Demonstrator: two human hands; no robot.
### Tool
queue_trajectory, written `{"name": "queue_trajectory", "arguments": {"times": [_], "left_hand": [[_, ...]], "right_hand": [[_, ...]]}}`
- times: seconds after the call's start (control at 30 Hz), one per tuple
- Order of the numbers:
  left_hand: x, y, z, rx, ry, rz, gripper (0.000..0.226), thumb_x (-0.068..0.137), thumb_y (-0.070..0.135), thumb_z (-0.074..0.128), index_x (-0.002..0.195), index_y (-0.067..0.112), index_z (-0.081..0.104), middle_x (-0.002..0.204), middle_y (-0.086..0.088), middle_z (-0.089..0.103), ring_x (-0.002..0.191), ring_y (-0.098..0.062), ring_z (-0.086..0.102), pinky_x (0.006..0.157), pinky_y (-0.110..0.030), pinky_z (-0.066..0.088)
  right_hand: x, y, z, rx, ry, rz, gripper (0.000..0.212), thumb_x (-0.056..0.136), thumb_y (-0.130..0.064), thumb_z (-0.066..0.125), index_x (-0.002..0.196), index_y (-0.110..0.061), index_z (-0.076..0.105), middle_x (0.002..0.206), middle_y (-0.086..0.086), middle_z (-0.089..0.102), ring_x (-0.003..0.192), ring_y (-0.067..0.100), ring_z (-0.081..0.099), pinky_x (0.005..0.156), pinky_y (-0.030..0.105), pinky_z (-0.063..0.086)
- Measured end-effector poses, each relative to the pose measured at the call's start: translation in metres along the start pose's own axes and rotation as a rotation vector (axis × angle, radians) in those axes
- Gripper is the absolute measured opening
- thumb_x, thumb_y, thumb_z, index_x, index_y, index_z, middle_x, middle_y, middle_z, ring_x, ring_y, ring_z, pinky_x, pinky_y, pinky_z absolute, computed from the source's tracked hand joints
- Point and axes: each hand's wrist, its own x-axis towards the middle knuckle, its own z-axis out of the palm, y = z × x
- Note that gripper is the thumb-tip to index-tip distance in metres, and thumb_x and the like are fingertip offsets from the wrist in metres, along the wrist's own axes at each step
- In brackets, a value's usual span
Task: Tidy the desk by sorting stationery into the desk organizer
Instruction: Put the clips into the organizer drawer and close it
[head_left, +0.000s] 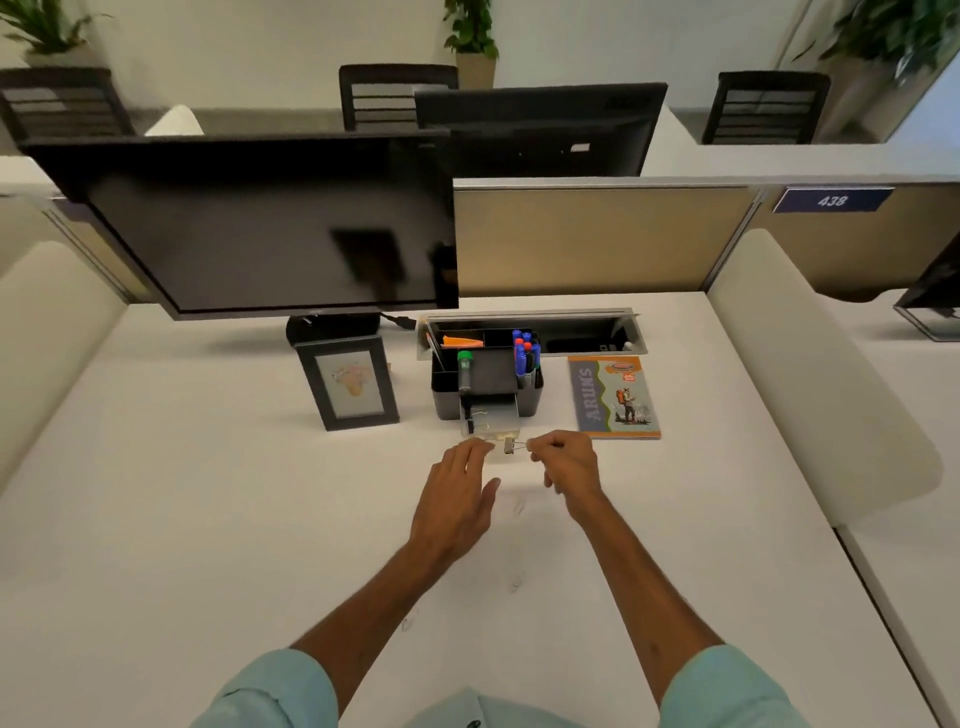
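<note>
A black desk organizer (530, 400) stands mid-desk, holding blue and red markers (525, 352), a green-capped tube (464, 370) and an orange item (462, 341). Its small clear drawer (491, 420) is pulled out toward me with a clip inside. Just in front of the drawer, my right hand (569, 465) pinches the wire handle of a small binder clip (509, 445). My left hand (457, 499) reaches to the clip's other side, fingers extended at a small clear piece beneath it. Several paper clips (517, 506) lie on the white desk (208, 519) nearer me.
A picture frame (347, 384) stands left of the organizer and a colourful notebook (613, 397) lies to its right. A monitor (270, 228) on its stand fills the back left. An open cable tray (582, 332) sits behind the organizer. Padded dividers border both sides.
</note>
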Motion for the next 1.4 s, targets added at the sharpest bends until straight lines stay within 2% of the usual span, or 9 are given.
{"name": "queue_trajectory", "arguments": {"times": [0.13,0.23,0.4,0.73,0.9,1.03,1.17,1.27,1.4], "left_hand": [[0.019,-0.027,-0.009,-0.058,-0.020,-0.076,0.053,0.108,0.050,0.040,0.156,0.027,0.036,0.161,0.002,0.039,0.146,-0.019,0.039,0.122,-0.039,0.032],[0.029,-0.045,-0.012,-0.067,-0.010,-0.075,0.054,0.108,0.052,0.035,0.156,0.028,0.035,0.162,0.002,0.037,0.148,-0.019,0.037,0.123,-0.041,0.031],[0.042,-0.065,-0.015,-0.050,0.047,-0.037,0.043,0.109,0.047,0.039,0.148,0.029,0.042,0.154,0.003,0.045,0.140,-0.017,0.043,0.115,-0.036,0.039],[0.057,-0.075,-0.008,-0.119,-0.005,-0.084,0.051,0.109,0.049,0.039,0.155,0.028,0.038,0.162,0.000,0.038,0.147,-0.020,0.037,0.122,-0.041,0.030],[0.062,-0.073,-0.010,-0.126,0.049,-0.054,0.052,0.108,0.043,0.044,0.157,0.026,0.035,0.164,0.002,0.035,0.150,-0.018,0.034,0.124,-0.041,0.030],[0.065,-0.072,-0.011,-0.105,0.017,-0.035,0.059,0.110,0.046,0.037,0.164,0.027,0.021,0.172,0.004,0.018,0.158,-0.016,0.016,0.129,-0.040,0.014],[0.073,-0.073,-0.011,-0.045,-0.033,0.003,0.066,0.109,0.055,0.018,0.166,0.028,0.002,0.174,0.008,-0.004,0.159,-0.010,-0.007,0.130,-0.040,0.001],[0.077,-0.075,-0.008,0.031,-0.081,0.017,0.069,0.107,0.059,0.008,0.165,0.025,-0.006,0.173,0.006,-0.012,0.159,-0.011,-0.013,0.131,-0.042,0.002],[0.078,-0.079,-0.003,0.057,-0.134,0.004,0.073,0.104,0.064,0.003,0.165,0.024,-0.006,0.172,0.005,-0.013,0.158,-0.012,-0.013,0.131,-0.044,0.004]], "right_hand": [[0.028,-0.036,0.020,-0.149,0.140,-0.071,0.011,0.090,-0.032,0.074,0.082,-0.024,0.076,0.076,-0.005,0.073,0.077,0.017,0.069,0.069,0.037,0.058],[0.042,-0.052,0.035,-0.298,0.203,-0.093,0.011,0.090,-0.032,0.074,0.085,-0.022,0.075,0.078,-0.004,0.072,0.078,0.019,0.069,0.062,0.028,0.047],[0.050,-0.062,0.055,-0.460,0.237,-0.108,0.007,0.091,-0.023,0.072,0.090,-0.017,0.073,0.079,0.000,0.070,0.071,0.019,0.063,0.056,0.026,0.039],[0.041,-0.058,0.063,-0.528,0.312,-0.237,0.015,0.098,-0.025,0.068,0.097,-0.012,0.076,0.083,0.004,0.074,0.071,0.017,0.064,0.066,0.029,0.050],[0.033,-0.052,0.052,-0.333,0.405,-0.255,0.015,0.098,-0.025,0.066,0.098,-0.017,0.078,0.082,0.000,0.074,0.071,0.015,0.066,0.063,0.026,0.051],[0.028,-0.034,0.037,-0.024,0.409,-0.063,0.013,0.098,-0.019,0.065,0.099,-0.014,0.077,0.078,0.000,0.074,0.070,0.015,0.069,0.064,0.029,0.053],[0.016,-0.009,0.041,0.281,0.207,0.215,0.014,0.097,-0.010,0.062,0.100,-0.008,0.075,0.080,0.005,0.079,0.062,0.021,0.066,0.054,0.031,0.055],[0.003,-0.003,0.052,0.490,-0.005,0.387,0.014,0.099,-0.009,0.061,0.104,-0.002,0.073,0.091,0.010,0.081,0.078,0.028,0.077,0.066,0.035,0.063],[-0.001,-0.004,0.064,0.687,-0.114,0.425,0.020,0.101,-0.006,0.056,0.113,0.004,0.068,0.103,0.016,0.080,0.092,0.031,0.079,0.084,0.038,0.064]]}}
